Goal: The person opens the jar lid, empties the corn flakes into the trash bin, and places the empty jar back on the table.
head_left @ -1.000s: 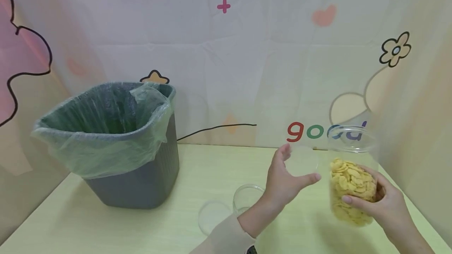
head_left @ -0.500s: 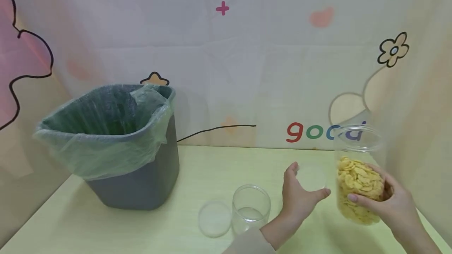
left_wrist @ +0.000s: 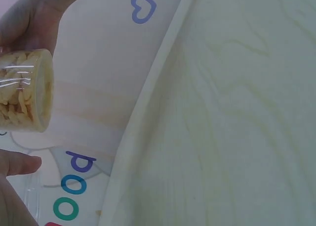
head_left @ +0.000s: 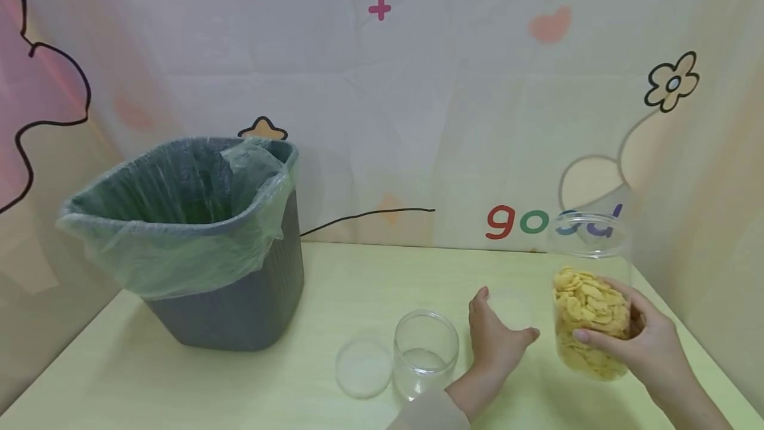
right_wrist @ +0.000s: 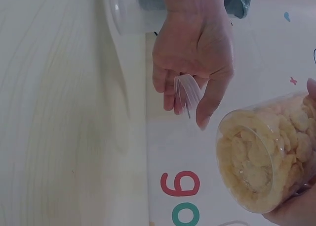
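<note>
A tall clear jar (head_left: 589, 297), partly filled with yellow corn flakes and open at the top, is tilted slightly in my right hand (head_left: 650, 344). The right thumb and fingers wrap its lower half, above the table. My left hand (head_left: 494, 344) holds a clear round lid (right_wrist: 187, 95) between thumb and fingers, low over the table and left of the jar. The lid is faint in the head view. Beside my left forearm stands a second clear jar (head_left: 425, 354), open and without flakes, with another clear lid (head_left: 364, 367) lying flat at its left.
A grey bin (head_left: 239, 314) lined with a translucent green bag stands at the table's left. A printed cloth (head_left: 382, 111) hangs behind the pale wood-look table (head_left: 358, 277) and along its sides.
My left hand has lowered toward the table with the lid, uncovering the second jar in the head view. The right hand and the flake jar have shifted only slightly.
</note>
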Available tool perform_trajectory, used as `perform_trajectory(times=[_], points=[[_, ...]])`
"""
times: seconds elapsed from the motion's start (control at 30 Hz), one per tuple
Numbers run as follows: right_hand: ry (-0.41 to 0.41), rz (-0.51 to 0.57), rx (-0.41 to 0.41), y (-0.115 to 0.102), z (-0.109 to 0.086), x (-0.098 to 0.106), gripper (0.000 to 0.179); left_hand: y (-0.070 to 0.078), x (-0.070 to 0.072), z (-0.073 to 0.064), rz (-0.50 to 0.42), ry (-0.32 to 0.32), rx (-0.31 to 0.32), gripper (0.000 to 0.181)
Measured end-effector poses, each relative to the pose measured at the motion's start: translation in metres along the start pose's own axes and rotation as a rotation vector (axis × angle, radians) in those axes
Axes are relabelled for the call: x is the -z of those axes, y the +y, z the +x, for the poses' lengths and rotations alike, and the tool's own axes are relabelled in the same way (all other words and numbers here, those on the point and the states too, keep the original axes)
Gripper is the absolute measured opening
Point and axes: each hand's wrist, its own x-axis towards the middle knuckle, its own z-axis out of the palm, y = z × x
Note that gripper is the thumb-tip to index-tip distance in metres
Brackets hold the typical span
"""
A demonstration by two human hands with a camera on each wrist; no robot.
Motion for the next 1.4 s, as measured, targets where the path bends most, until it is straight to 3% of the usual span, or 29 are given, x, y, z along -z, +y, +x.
perform_trajectory(times=[0.4,0.87,1.03,1.3,1.4], points=[[-0.042,-0.002,0.073,-0.013,0.005,-0.017,0.072,-0.013,0.004,0.0,0.096,-0.012,-0.007,0.085],[-0.106,-0.002,0.09,-0.022,0.009,-0.03,0.073,-0.024,0.013,-0.009,0.254,-0.118,-0.039,0.086],[-0.118,0.001,0.1,-0.022,0.009,-0.031,0.073,-0.027,0.014,-0.008,0.289,-0.106,-0.011,0.085],[-0.131,-0.018,0.097,-0.023,0.009,-0.03,0.074,-0.031,0.012,-0.004,0.431,-0.08,-0.039,0.086],[-0.133,-0.011,0.105,-0.023,0.009,-0.029,0.073,-0.031,0.012,-0.003,0.444,-0.085,-0.035,0.087]])
